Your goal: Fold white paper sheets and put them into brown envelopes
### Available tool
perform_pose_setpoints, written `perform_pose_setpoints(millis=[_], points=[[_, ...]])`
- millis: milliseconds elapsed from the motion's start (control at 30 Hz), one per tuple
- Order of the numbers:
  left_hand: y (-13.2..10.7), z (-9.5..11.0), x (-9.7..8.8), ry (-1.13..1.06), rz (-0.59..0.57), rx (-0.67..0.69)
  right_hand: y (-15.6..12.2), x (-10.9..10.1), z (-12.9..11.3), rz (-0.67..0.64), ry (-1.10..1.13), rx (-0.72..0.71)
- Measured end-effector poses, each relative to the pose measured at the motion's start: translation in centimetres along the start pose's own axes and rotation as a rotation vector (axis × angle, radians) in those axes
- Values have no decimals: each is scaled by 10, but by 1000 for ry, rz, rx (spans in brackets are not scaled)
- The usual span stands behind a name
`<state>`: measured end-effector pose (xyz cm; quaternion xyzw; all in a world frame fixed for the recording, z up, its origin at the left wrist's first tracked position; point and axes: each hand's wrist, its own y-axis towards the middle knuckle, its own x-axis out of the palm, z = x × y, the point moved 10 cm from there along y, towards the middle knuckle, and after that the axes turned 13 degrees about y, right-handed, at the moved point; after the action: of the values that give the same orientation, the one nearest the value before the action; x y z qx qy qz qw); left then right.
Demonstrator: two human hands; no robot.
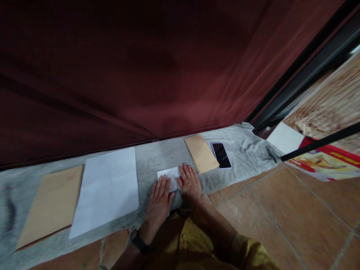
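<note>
A small folded white paper (168, 174) lies on a grey cloth (149, 161) spread on the floor. My left hand (158, 200) lies flat on its near left part, fingers stretched out together. My right hand (190, 182) presses flat on its right end, fingers spread. Both hands rest on the paper and grip nothing. A black band sits on my left wrist.
A large white sheet (108, 189) and a big brown envelope (52, 204) lie to the left. A small brown envelope (201, 153) and a black phone (221, 155) lie to the right. A dark red curtain (140, 67) hangs behind. Terracotta floor tiles (281, 210) and printed posters (323, 161) are at right.
</note>
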<state>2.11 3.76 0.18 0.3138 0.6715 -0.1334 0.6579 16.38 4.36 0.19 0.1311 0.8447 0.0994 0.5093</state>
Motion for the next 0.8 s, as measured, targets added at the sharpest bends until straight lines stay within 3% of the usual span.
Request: perform_pose_setpoints(millis=[100, 400, 633, 800], points=[[-3, 14, 2, -7, -44, 73, 1, 0, 1, -13, 7, -5], [-5, 15, 2, 20, -61, 69, -9, 4, -16, -125, 71, -38], [-14, 1, -2, 25, -12, -30, -16, -9, -1, -29, 30, 4], [12, -6, -7, -13, -31, -14, -17, -12, -1, -10, 5, -3]])
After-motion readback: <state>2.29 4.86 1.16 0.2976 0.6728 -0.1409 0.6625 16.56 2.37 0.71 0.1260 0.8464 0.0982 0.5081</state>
